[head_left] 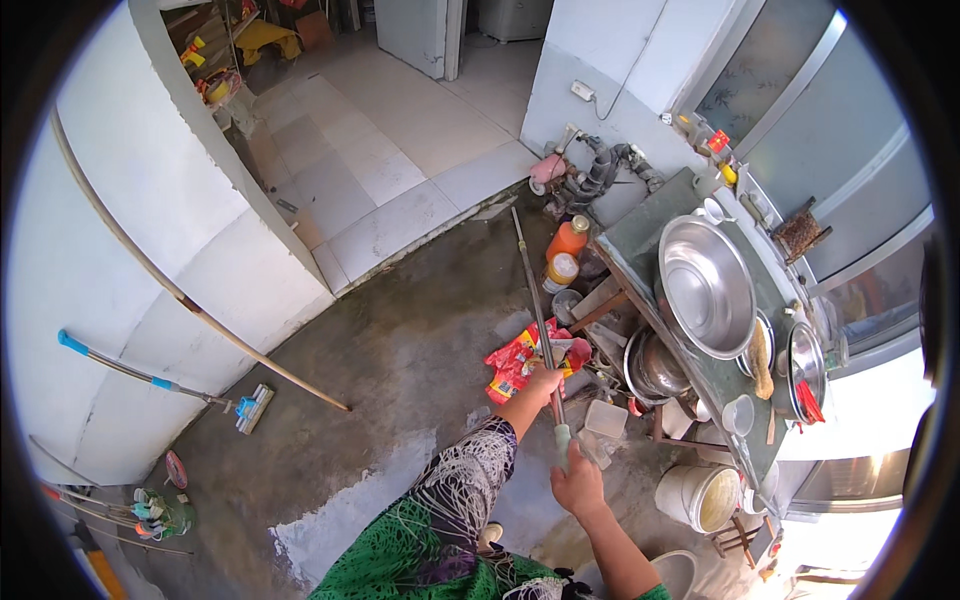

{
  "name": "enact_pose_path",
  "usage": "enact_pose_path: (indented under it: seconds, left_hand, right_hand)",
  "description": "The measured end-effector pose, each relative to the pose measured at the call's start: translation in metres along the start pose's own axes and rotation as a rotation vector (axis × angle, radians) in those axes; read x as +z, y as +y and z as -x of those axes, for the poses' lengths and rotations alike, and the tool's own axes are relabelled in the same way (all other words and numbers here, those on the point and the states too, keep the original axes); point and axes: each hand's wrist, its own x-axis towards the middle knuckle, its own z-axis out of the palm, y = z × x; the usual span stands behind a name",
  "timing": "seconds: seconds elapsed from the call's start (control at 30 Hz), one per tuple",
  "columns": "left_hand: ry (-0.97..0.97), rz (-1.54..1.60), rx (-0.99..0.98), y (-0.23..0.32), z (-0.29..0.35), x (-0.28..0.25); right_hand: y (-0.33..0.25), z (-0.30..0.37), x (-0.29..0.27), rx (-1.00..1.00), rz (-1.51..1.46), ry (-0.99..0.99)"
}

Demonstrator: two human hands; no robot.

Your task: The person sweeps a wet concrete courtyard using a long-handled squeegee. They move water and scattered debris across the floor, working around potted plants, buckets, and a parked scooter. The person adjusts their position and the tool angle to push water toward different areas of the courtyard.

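A long metal pole [530, 277] with a pale grip [562, 438] slants away from me over the wet concrete floor. Its thin far end points toward the tiled threshold, and no head shows on it. My left hand [543, 385] is closed around the shaft. Farther back along it, my right hand [577, 482] is closed at the pale grip. Just beyond my left hand, a red plastic bag [512, 362] lies crumpled on the floor, partly behind the pole. A clear plastic tub [605, 418] sits to the right of the grip.
On the right, a green-topped table [640, 225] carries a large steel basin [706, 285]. An orange bottle [568, 238] and a white bucket [690, 497] stand by it. At left, a wooden pole [250, 355] and a blue-handled mop [170, 385] lean on the wall. A raised tiled step [420, 215] lies ahead.
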Motion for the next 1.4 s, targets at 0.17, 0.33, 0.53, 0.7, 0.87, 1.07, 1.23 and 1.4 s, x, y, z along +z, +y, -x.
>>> enact_pose_path:
  seconds: [0.17,0.33,0.53,0.7,0.87,1.07,1.23,1.4]
  left_hand:
    - [0.225,-0.236,-0.072,-0.013,-0.018,-0.007]
    - [0.445,-0.171,0.031,-0.038,-0.038,-0.026]
    - [0.553,-0.067,0.036,-0.052,-0.028,-0.064]
    - [0.689,0.035,0.057,-0.060,0.015,-0.082]
    - [0.807,0.184,0.062,-0.101,0.032,-0.088]
    - [0.729,0.466,0.084,-0.132,0.074,-0.017]
    - [0.533,1.025,0.104,-0.169,0.070,-0.011]
    - [0.456,1.100,0.233,-0.189,0.102,-0.015]
  right_hand:
    - [0.021,0.047,-0.034,-0.062,0.202,-0.157]
    - [0.054,0.095,-0.084,-0.248,0.371,-0.196]
    - [0.074,0.084,-0.125,-0.324,0.358,-0.448]
    - [0.123,0.053,-0.125,-0.615,0.329,-0.429]
    - [0.119,0.037,-0.156,-0.737,0.525,-0.550]
    - [0.141,0.055,-0.214,-0.781,0.534,-0.567]
    - [0.122,0.089,-0.256,-0.627,0.615,-0.696]
    - [0.081,0.121,-0.266,-0.548,0.551,-0.729]
